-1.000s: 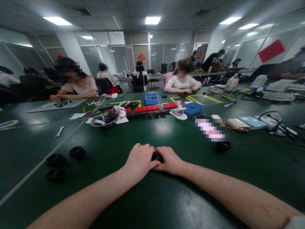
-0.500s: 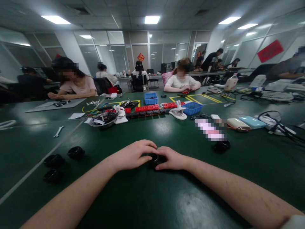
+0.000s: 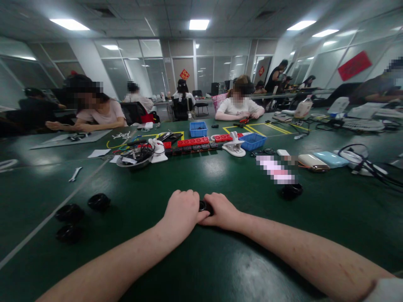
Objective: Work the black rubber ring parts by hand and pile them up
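Between my two hands, at the middle of the green table (image 3: 151, 180), is a black round part (image 3: 202, 206) with a ring-shaped opening facing up. Fingers of my left hand (image 3: 184, 209) wrap round its left side, and the thumb lies across its near edge. On the other side my right hand (image 3: 222, 212) is closed round it too, thumb towards the left one. Most of the part is covered by the fingers. Similar black round parts stand to the left, one (image 3: 98, 201) apart from two others (image 3: 69, 213); another (image 3: 291, 191) stands on the right.
A wrench (image 3: 75, 174) lies at the left. Beyond my hands are a metal bowl of cables (image 3: 135, 161), a red and black strip (image 3: 193, 144), a white clip stand (image 3: 234, 147) and blue bins (image 3: 198, 129). Power banks (image 3: 315, 161) lie at the right. Co-workers sit across the table.
My left hand has turned and closed round the part, its fingers now curled over the left side. My right hand has curled further. The view has shifted slightly.
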The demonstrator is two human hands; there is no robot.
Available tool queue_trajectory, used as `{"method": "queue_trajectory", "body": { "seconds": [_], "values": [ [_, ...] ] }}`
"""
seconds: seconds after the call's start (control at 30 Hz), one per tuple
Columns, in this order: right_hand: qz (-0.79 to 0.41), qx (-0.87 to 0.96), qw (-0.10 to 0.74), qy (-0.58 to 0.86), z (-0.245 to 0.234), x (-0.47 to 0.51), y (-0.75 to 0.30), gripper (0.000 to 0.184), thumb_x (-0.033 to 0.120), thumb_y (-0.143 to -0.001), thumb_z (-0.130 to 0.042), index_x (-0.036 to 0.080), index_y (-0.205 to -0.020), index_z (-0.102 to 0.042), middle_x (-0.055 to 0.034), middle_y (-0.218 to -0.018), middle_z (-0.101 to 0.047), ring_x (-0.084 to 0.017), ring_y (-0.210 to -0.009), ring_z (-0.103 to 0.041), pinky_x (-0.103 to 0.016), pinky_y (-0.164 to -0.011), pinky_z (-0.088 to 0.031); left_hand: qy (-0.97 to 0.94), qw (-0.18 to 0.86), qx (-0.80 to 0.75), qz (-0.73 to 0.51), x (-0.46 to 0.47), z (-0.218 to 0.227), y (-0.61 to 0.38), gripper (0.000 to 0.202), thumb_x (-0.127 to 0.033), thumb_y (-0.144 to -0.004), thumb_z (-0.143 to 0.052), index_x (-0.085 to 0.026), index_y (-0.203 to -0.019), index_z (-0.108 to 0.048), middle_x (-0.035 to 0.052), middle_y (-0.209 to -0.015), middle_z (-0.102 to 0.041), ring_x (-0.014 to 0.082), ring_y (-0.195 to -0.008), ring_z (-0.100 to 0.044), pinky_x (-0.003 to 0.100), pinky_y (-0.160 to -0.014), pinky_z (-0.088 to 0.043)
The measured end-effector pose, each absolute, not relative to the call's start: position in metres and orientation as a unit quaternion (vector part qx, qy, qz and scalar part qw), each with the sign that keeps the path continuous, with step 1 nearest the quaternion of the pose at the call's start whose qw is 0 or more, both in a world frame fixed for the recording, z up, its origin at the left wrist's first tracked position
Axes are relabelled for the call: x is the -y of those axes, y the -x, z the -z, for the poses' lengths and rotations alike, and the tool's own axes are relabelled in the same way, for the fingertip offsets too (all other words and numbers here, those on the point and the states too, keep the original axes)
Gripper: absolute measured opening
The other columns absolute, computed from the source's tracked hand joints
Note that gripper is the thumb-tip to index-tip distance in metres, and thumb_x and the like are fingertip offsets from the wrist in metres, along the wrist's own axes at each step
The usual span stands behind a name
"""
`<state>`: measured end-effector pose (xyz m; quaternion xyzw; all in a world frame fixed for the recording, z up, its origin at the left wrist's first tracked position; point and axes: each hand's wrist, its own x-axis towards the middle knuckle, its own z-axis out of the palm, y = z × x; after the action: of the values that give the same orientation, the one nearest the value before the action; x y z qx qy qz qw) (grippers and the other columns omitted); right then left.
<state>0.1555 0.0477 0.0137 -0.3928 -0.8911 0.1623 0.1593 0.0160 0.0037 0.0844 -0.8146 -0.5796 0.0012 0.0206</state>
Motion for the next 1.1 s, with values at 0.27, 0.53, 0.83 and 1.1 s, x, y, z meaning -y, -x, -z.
{"method": "queue_trajectory", "body": {
  "seconds": [0.27,0.53,0.83,1.1],
  "values": [
    [-0.162,0.904,0.154,0.366,-0.019,-0.047,-0.162,0.047,0.057,-0.065,-0.066,0.016,-0.085,-0.059,-0.0043,-0.077,-0.06,-0.02,-0.073,-0.052,-0.03,-0.065,-0.034,0.832,0.036,0.553,0.04,-0.004,-0.088,-0.006,0.049,-0.055,-0.078,-0.053,-0.008,-0.089,-0.062,0.0152,-0.087,-0.063,0.0324,-0.084,-0.057,0.048,-0.078,-0.041],
    [-0.226,0.923,0.13,0.281,-0.021,-0.064,-0.173,0.042,0.033,-0.07,-0.07,0.021,-0.108,-0.058,0.001,-0.08,-0.06,-0.015,-0.075,-0.053,-0.025,-0.068,-0.037,0.921,-0.143,0.358,0.062,-0.022,-0.097,0.024,0.036,-0.012,-0.084,-0.054,-0.027,-0.117,-0.055,0.0014,-0.125,-0.053,0.0168,-0.114,-0.047,0.029,-0.098,-0.035],
    [-0.238,0.906,0.145,0.318,-0.017,-0.064,-0.17,0.037,0.037,-0.064,-0.074,0.018,-0.092,-0.059,0.0025,-0.073,-0.058,-0.013,-0.067,-0.052,-0.022,-0.06,-0.034,0.911,-0.135,0.387,0.043,-0.022,-0.09,0.016,0.028,-0.016,-0.083,-0.059,-0.025,-0.109,-0.059,0.0007,-0.108,-0.06,0.0151,-0.101,-0.055,0.025,-0.089,-0.041],
    [-0.189,0.884,0.174,0.391,-0.014,-0.05,-0.16,0.035,0.042,-0.063,-0.071,0.015,-0.079,-0.055,-0.0019,-0.072,-0.056,-0.015,-0.066,-0.05,-0.026,-0.06,-0.033,0.834,0.018,0.55,0.05,-0.008,-0.071,-0.017,0.023,-0.031,-0.083,-0.055,-0.009,-0.087,-0.059,0.0114,-0.083,-0.058,0.0279,-0.078,-0.056,0.04,-0.068,-0.045]
  ]
}}
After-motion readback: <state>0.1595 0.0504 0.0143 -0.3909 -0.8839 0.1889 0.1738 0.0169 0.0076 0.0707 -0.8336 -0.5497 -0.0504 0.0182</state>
